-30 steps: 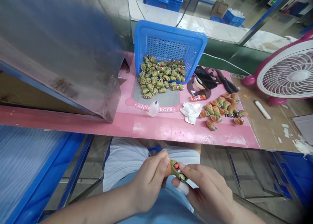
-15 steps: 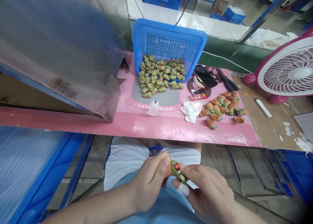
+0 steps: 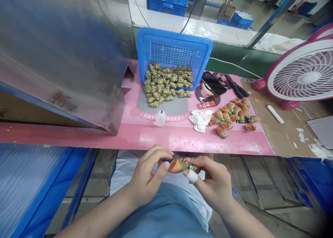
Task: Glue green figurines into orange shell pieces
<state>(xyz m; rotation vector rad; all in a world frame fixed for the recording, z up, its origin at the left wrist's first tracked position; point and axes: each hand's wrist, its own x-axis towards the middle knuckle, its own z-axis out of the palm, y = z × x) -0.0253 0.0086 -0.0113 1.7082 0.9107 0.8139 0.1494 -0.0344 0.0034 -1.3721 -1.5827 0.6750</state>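
One orange-and-green piece [image 3: 179,165] is held up just in front of the pink tabletop [image 3: 208,141], its green end pinched between the thumb and fingers of the right hand [image 3: 214,177]; one white wrap [image 3: 192,176] circles that thumb. The left hand [image 3: 145,175], thumb and fingers parted, grasps nothing beside the orange opening; whether it touches the rim I cannot tell. Behind are one blue basket [image 3: 177,35] with green pieces [image 3: 158,88] too many to count, one bottle [image 3: 160,119], one white cloth [image 3: 199,120], one red packet [image 3: 206,104] and roughly twenty orange-and-green pieces [image 3: 226,117], clustered
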